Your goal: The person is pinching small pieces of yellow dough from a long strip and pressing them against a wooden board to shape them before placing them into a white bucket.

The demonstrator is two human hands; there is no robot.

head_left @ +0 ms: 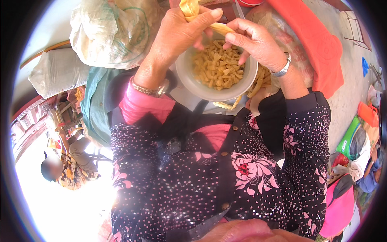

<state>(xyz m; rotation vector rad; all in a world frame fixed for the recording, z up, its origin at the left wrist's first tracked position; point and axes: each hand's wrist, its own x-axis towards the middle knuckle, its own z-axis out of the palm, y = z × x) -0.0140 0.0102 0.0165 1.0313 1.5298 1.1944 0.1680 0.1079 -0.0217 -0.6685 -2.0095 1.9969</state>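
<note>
My left hand [177, 34] and my right hand [256, 43] are raised over a pale round bowl [187, 89]. Between them stretches a yellow, pliable-looking strip [221, 28], pinched at one end by the right thumb and fingers. My left hand is closed on the strip too, its wider folded end showing above the knuckles. Many short cut pieces [219, 64] of similar yellow stuff fill the bottom of the bowl. Longer uncut strips [259, 82] lie just outside its right rim, and another loose strip [227, 105] is below it. What exactly the strips are I cannot tell.
A bulging whitish plastic sack [115, 34] stands at the upper left, with a teal sheet [94, 103] below it. Red cloth or plastic [318, 48] runs down the right. Another person [72, 165] sits at the lower left; colourful bags [352, 137] lie far right.
</note>
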